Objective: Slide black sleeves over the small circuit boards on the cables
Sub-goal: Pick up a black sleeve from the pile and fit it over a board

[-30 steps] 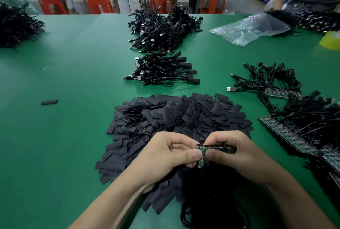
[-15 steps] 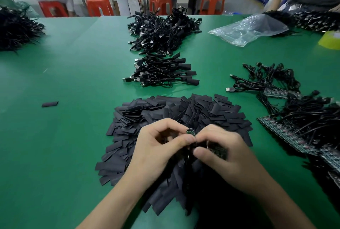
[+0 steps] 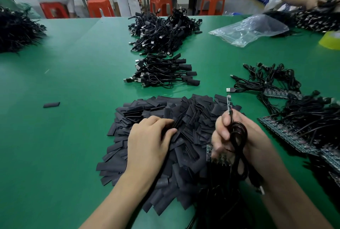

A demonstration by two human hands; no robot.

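A heap of flat black sleeves (image 3: 185,116) covers the green table in front of me. My left hand (image 3: 149,140) lies on the heap with its fingertips curled on a sleeve at the pile's middle. My right hand (image 3: 237,137) grips a coiled black cable (image 3: 238,137). That cable's small bare circuit board (image 3: 229,104) sticks up above my fingers. A strip of more boards (image 3: 209,152) shows under my right hand.
Sleeved cables lie in a small pile (image 3: 161,72) and a bigger pile (image 3: 161,30) behind the heap. Cables with bare board strips (image 3: 298,127) spread at the right. One stray sleeve (image 3: 51,104) lies at the left. A plastic bag (image 3: 250,28) and another person's hands are far right.
My hands have parted. The right hand lifted one cable with its board pointing up, and the left hand dropped onto the sleeve heap.
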